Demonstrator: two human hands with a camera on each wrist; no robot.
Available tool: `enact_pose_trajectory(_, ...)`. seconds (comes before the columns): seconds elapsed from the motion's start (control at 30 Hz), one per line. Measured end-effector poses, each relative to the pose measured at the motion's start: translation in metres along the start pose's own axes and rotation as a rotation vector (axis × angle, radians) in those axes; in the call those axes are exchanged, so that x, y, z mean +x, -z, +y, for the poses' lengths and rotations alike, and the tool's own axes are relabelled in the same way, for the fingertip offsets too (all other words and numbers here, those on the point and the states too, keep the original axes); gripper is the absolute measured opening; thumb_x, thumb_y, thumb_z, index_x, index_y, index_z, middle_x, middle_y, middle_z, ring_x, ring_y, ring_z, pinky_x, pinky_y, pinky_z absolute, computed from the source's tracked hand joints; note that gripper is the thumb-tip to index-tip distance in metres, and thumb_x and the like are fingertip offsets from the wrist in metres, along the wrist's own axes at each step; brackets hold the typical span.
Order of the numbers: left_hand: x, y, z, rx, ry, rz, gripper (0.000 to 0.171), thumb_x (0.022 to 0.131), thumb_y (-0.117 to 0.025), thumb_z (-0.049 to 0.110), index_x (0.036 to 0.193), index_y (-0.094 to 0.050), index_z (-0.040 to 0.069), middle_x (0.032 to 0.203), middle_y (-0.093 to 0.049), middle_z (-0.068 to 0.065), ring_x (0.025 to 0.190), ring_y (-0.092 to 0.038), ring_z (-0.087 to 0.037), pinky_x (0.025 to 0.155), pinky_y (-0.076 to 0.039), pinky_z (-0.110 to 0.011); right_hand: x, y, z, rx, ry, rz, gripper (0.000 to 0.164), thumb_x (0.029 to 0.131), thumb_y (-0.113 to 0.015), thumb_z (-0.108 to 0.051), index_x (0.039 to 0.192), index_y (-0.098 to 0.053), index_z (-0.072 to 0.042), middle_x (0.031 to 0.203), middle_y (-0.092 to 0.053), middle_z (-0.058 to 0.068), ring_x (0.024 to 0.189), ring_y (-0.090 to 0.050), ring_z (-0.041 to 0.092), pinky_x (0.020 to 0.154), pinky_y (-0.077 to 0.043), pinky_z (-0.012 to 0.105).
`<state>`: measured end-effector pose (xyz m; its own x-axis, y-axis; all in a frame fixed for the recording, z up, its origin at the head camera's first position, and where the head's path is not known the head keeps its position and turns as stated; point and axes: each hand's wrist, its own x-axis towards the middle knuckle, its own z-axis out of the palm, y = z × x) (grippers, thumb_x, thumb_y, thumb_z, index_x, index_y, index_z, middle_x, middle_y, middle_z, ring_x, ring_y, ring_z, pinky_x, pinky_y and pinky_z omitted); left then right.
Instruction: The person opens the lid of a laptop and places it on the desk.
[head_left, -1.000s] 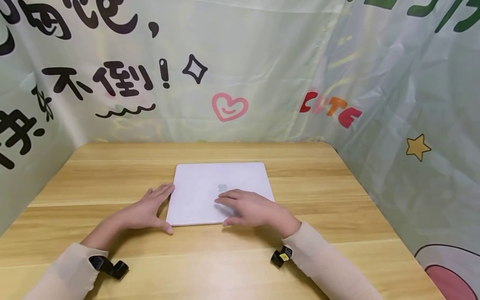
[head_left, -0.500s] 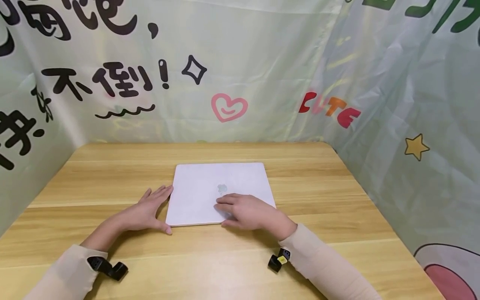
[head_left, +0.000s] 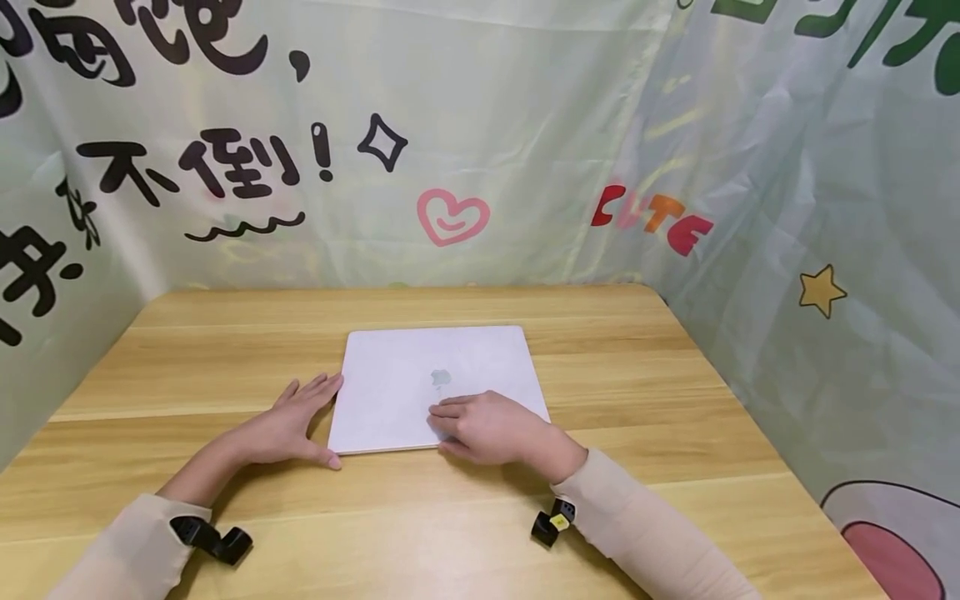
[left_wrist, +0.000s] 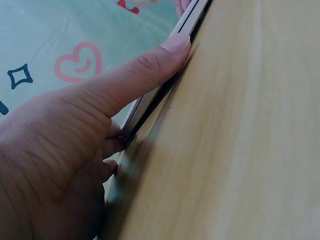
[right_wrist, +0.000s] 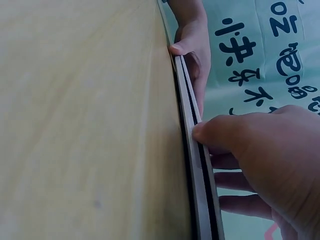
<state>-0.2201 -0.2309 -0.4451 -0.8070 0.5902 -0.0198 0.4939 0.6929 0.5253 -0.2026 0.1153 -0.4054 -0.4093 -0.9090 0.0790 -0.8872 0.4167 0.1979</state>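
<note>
A closed silver laptop (head_left: pixel 390 379) with an apple logo lies flat on the wooden table. My left hand (head_left: pixel 281 429) is at its left end: the fingers touch the left edge, while the thumb lies against the front edge near the corner. In the left wrist view, that thumb (left_wrist: pixel 150 65) stretches across the laptop's thin edge. My right hand (head_left: pixel 495 427) rests on the front part of the lid, fairly straight fingers pointing left. The right wrist view shows its thumb (right_wrist: pixel 217 131) touching the lid's front edge, beside the dark seam between lid and base.
The wooden table (head_left: pixel 645 383) extends around the laptop on all sides. A pale printed cloth (head_left: pixel 525 100) hangs behind and on both sides. Small black cameras sit at the left cuff (head_left: pixel 213 540) and the right cuff (head_left: pixel 553 523).
My right hand has shifted slightly toward the laptop's front edge, its fingers drawing closer together. The left hand stays in place against the laptop. The head view has turned a little.
</note>
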Motion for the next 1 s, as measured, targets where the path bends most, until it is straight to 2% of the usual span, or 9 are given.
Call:
enact_pose_trajectory(0.33, -0.001, 0.002, 0.001, -0.058, 0.005, -0.003, 0.130, 0.066, -0.081, 0.063, 0.155, -0.013, -0.003, 0.157, -0.016, -0.028, 0.146, -0.007, -0.043, 0.114, 0.006, -0.060, -0.002, 0.005, -0.002, -0.110, 0.044, 0.137, 0.031, 0.096, -0.060, -0.028, 0.118, -0.071, -0.010, 0.117, -0.070, 0.000, 0.109, -0.065, 0.012, 0.092, -0.052, 0.026)
enact_pose_trajectory(0.57, 0.000, 0.002, -0.001, -0.071, 0.013, 0.010, 0.134, 0.063, -0.083, 0.061, 0.154, -0.010, -0.006, 0.156, -0.016, -0.031, 0.145, -0.007, -0.045, 0.114, 0.005, -0.060, -0.003, 0.013, -0.004, -0.151, 0.038, 0.254, 0.021, 0.095, -0.061, -0.022, 0.108, -0.074, -0.012, 0.107, -0.072, -0.004, 0.097, -0.068, 0.010, 0.077, -0.057, 0.025)
enact_pose_trajectory(0.8, 0.002, 0.000, -0.004, -0.071, -0.031, 0.035, 0.128, 0.065, -0.084, 0.059, 0.152, -0.018, -0.007, 0.155, -0.024, -0.029, 0.144, -0.010, -0.048, 0.111, 0.002, -0.066, -0.004, 0.021, -0.001, -0.174, 0.030, 0.345, 0.014, 0.094, -0.062, -0.020, 0.100, -0.073, -0.013, 0.099, -0.072, -0.005, 0.087, -0.070, 0.009, 0.066, -0.058, 0.024)
enact_pose_trajectory(1.0, 0.003, 0.001, -0.004, -0.072, -0.038, 0.041, 0.123, 0.064, -0.084, 0.058, 0.152, -0.026, -0.004, 0.153, -0.028, -0.028, 0.143, -0.009, -0.049, 0.110, 0.001, -0.067, -0.003, 0.031, 0.004, -0.171, -0.002, 0.393, 0.010, 0.093, -0.064, -0.021, 0.093, -0.071, -0.015, 0.094, -0.072, -0.006, 0.079, -0.069, 0.010, 0.060, -0.056, 0.023)
